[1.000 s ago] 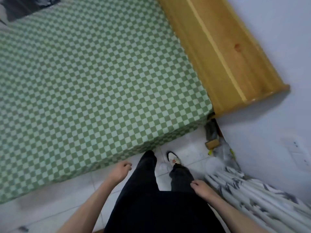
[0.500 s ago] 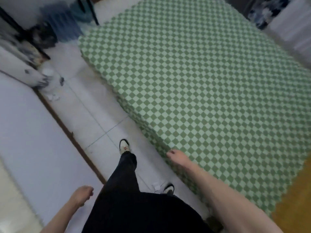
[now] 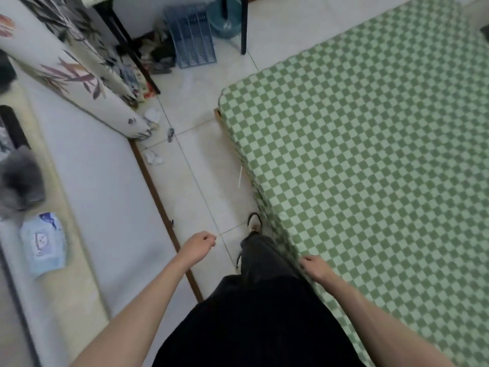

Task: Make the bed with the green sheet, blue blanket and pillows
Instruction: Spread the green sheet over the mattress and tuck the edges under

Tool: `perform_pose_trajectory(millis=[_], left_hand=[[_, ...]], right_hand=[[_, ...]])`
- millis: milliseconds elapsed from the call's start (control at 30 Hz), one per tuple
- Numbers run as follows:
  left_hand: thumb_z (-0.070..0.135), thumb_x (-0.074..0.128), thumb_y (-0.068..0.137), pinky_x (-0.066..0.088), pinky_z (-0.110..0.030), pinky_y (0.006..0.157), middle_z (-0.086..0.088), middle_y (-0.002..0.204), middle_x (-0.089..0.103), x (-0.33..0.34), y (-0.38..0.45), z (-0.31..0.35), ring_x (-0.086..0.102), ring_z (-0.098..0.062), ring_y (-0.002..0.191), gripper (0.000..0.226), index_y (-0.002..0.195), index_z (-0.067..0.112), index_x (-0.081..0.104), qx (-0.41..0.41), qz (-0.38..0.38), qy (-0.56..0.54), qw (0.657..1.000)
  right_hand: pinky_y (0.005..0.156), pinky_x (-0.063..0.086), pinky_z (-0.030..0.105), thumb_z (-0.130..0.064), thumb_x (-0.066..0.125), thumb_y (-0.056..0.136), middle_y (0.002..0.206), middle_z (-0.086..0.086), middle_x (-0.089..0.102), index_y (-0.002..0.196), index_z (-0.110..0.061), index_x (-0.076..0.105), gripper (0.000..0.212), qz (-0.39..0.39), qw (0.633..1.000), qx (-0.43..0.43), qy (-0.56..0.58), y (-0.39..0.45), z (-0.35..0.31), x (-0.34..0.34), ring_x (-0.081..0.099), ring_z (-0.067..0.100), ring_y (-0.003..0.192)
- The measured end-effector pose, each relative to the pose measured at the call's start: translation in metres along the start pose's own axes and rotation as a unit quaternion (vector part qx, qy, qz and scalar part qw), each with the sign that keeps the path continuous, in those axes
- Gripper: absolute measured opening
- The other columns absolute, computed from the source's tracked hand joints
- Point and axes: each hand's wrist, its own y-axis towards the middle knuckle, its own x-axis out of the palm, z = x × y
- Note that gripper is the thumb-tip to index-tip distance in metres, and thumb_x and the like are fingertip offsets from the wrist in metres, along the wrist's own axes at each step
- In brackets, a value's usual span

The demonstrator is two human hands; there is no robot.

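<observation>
Green checked sheet point(image 3: 370, 160) lies flat and smooth over the bed on your right, its near corner rounded, its far side cut off by the frame. Your left hand point(image 3: 198, 246) hangs over the floor point(image 3: 201, 160), fingers loosely curled, holding nothing. Your right hand point(image 3: 316, 267) sits at the sheet's edge by your trousers point(image 3: 254, 308); can't tell whether it pinches the cloth. Blanket and pillows not identifiable. You stand in a narrow tiled aisle between bed and wall point(image 3: 100, 197), with paper scraps point(image 3: 153, 157) and a blue rack point(image 3: 193, 35) ahead.
</observation>
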Motion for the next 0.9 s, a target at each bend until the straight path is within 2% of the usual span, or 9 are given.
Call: perform_pose_trajectory(millis=[133,267,367,500,600,667,733,833,900], left_hand=[[0.034,0.048,0.103,0.048,-0.036,0.102,0.004,0.119,0.068,-0.086,0.060,0.085,0.062,-0.016,0.114,0.029,0.123,0.023,0.065,0.060,0.015,-0.002,0.998],[0.032,0.046,0.106,0.048,-0.034,0.100,0.002,0.122,0.067,-0.183,0.100,0.120,0.062,-0.018,0.115,0.029,0.125,0.019,0.065,0.026,0.021,0.015,0.999],[0.026,0.047,0.106,0.048,-0.035,0.093,-0.006,0.111,0.070,-0.271,0.113,0.126,0.065,-0.030,0.110,0.024,0.101,0.013,0.066,-0.047,0.039,-0.002,0.998],[0.029,0.050,0.105,0.049,-0.041,0.093,-0.013,0.121,0.069,-0.383,0.127,0.136,0.064,-0.029,0.109,0.030,0.119,0.006,0.063,-0.140,0.066,-0.051,0.987],[0.026,0.052,0.105,0.044,-0.038,0.092,-0.012,0.124,0.068,-0.465,0.166,0.171,0.063,-0.031,0.116,0.028,0.123,0.007,0.059,-0.174,0.069,-0.051,0.981],[0.025,0.052,0.105,0.041,-0.036,0.088,-0.013,0.121,0.068,-0.516,0.208,0.209,0.062,-0.032,0.116,0.022,0.116,0.008,0.060,-0.170,0.078,-0.037,0.982],[0.023,0.049,0.106,0.041,-0.036,0.087,-0.017,0.116,0.066,-0.562,0.254,0.258,0.062,-0.033,0.108,0.021,0.103,0.009,0.063,-0.157,0.086,-0.011,0.984],[0.021,0.044,0.109,0.046,-0.039,0.089,-0.026,0.117,0.061,-0.619,0.327,0.354,0.061,-0.039,0.115,0.030,0.109,0.000,0.066,-0.105,0.052,0.090,0.989],[0.017,0.047,0.107,0.047,-0.035,0.081,-0.017,0.105,0.059,-0.637,0.353,0.428,0.063,-0.031,0.096,0.021,0.093,0.009,0.061,-0.069,0.039,0.157,0.984]], right_hand=[[0.083,0.048,0.038,-0.022,0.045,0.101,0.111,0.013,0.062,0.110,-0.005,0.064,0.027,0.001,0.998,0.042,0.040,0.056,-0.087,-0.038,0.057,0.027,0.097],[0.077,0.047,0.038,-0.016,0.043,0.102,0.108,0.017,0.060,0.108,0.000,0.061,0.025,-0.022,0.996,0.057,0.062,0.107,-0.211,-0.095,0.059,0.030,0.093],[0.083,0.049,0.040,-0.017,0.042,0.102,0.116,0.020,0.062,0.115,0.003,0.061,0.031,-0.002,0.996,0.015,0.086,0.127,-0.331,-0.151,0.061,0.033,0.104],[0.078,0.045,0.037,-0.023,0.047,0.095,0.097,0.018,0.063,0.095,-0.003,0.061,0.025,0.020,0.986,-0.092,0.140,0.133,-0.500,-0.230,0.059,0.033,0.089],[0.099,0.050,0.048,-0.028,0.048,0.097,0.112,0.017,0.069,0.116,-0.004,0.066,0.036,0.048,0.972,-0.159,0.168,0.158,-0.610,-0.277,0.063,0.036,0.108],[0.100,0.050,0.047,-0.029,0.049,0.098,0.111,0.010,0.071,0.114,-0.010,0.068,0.031,0.059,0.963,-0.174,0.199,0.188,-0.671,-0.298,0.064,0.029,0.108],[0.099,0.050,0.045,-0.030,0.048,0.099,0.111,0.009,0.071,0.113,-0.010,0.069,0.031,0.059,0.963,-0.152,0.213,0.220,-0.710,-0.317,0.064,0.027,0.106],[0.095,0.050,0.041,-0.025,0.047,0.099,0.114,0.011,0.069,0.115,-0.005,0.068,0.033,0.072,0.969,-0.096,0.216,0.253,-0.728,-0.329,0.062,0.031,0.107],[0.089,0.049,0.038,-0.027,0.046,0.100,0.111,0.010,0.066,0.114,-0.006,0.066,0.032,0.053,0.967,-0.023,0.247,0.261,-0.718,-0.335,0.061,0.029,0.102]])
